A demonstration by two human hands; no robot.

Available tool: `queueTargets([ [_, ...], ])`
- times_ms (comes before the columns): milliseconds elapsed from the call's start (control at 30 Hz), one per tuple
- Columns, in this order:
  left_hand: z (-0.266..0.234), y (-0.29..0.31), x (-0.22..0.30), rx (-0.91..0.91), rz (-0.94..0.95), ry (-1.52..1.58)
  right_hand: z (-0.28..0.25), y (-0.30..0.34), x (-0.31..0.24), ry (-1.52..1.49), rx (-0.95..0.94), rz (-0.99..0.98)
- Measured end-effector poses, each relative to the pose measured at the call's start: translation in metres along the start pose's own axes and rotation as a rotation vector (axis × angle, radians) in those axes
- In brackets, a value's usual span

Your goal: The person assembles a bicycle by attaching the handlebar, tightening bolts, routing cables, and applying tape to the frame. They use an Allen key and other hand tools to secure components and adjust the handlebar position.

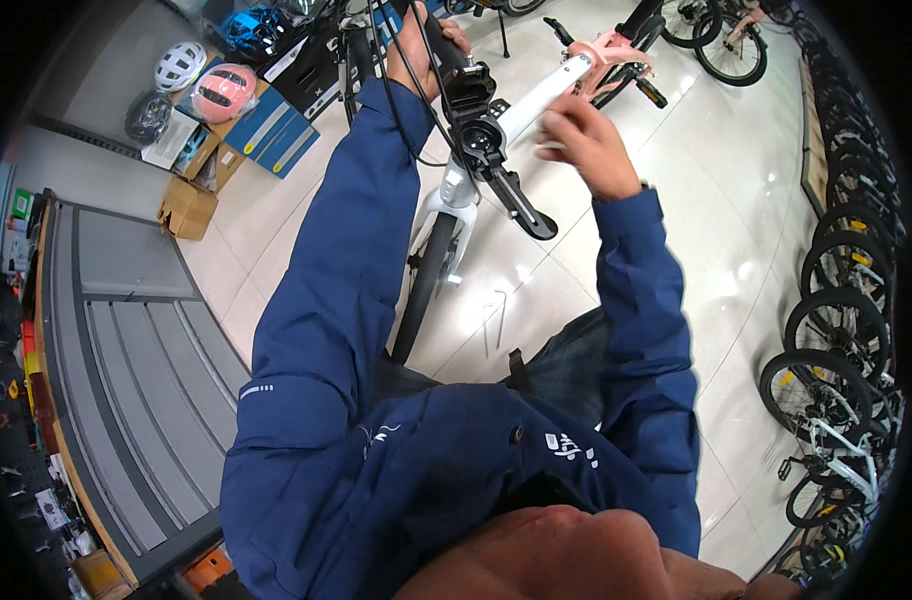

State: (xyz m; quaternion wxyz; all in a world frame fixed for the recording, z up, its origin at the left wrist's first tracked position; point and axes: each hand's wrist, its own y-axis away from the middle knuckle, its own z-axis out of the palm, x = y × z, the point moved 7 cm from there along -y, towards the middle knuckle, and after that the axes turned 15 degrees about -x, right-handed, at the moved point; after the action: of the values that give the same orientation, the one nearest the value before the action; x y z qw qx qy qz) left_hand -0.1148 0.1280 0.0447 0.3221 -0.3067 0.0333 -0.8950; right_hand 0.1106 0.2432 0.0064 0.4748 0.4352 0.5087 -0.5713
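Observation:
A small bicycle with a white and pink frame (551, 92) stands in front of me, its front wheel (428, 285) pointing toward me. My left hand (413, 58) is wrapped round the left part of the black handlebar (442, 45). Black cables run past that hand and down by the stem clamp (483, 140). To the right of the frame's white tube hovers my right hand (588, 145), its fingers loosely curled and apart, slightly blurred, with nothing visible in them. The black right end of the bar (529, 215) points down toward me. A thin L-shaped hex key (497, 308) lies on the floor.
Helmets (224, 92) and cardboard boxes (189, 207) are stacked at the far left. A grey metal cabinet (141, 345) with a wooden edge stands at my left, beside tools. Along the right runs a row of bicycles (841, 330); more bicycles (731, 45) stand at the back.

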Motion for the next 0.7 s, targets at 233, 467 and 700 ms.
queueTargets([
  [233, -0.004, 0.005, -0.002, 0.082, 0.009, 0.074, -0.022, 0.101, 0.338, 1.247, -0.217, 0.829],
  [467, -0.001, 0.008, 0.003, 0.106, -0.034, -0.009, 0.016, 0.267, 0.514, 0.728, 0.144, 1.226],
  [700, 0.016, 0.013, 0.025, -0.142, 0.106, -1.019, 0.021, 0.284, 0.469, 0.844, 0.425, 1.041],
])
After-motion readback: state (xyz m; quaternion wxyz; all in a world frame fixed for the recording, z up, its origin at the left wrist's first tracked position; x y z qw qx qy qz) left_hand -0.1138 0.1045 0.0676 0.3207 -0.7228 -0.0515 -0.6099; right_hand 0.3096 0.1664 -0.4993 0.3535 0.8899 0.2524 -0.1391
